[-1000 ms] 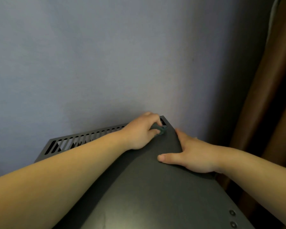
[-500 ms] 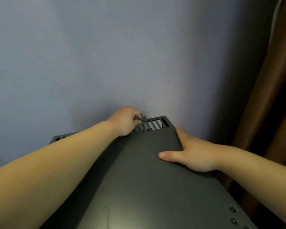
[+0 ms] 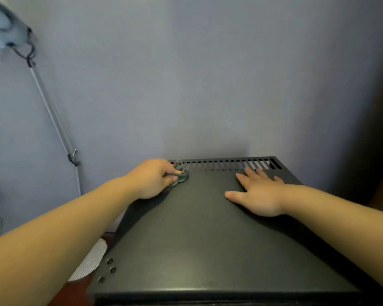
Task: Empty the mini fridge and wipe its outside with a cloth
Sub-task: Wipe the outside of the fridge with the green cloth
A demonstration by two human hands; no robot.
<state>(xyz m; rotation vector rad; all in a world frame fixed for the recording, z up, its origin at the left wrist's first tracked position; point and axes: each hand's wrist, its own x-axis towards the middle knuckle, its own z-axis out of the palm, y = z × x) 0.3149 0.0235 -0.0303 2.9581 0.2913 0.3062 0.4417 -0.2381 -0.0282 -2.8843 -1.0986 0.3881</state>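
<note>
Grey-green cloth (image 3: pixel 181 176), likely soft, light and best held bunched, sits pinched in the left grip (image 3: pixel 152 178) atop the mini fridge (image 3: pixel 208 239) by its rear vents (image 3: pixel 219 162), the right grip (image 3: pixel 259 195) flat and empty.

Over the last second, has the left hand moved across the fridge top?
Yes. The left hand, gripping the cloth, slid leftward along the vent slots, from their right end to their left.

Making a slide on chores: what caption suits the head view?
Left hand grips a cloth on the mini fridge by its vent slots; right hand lies flat on top.
</note>
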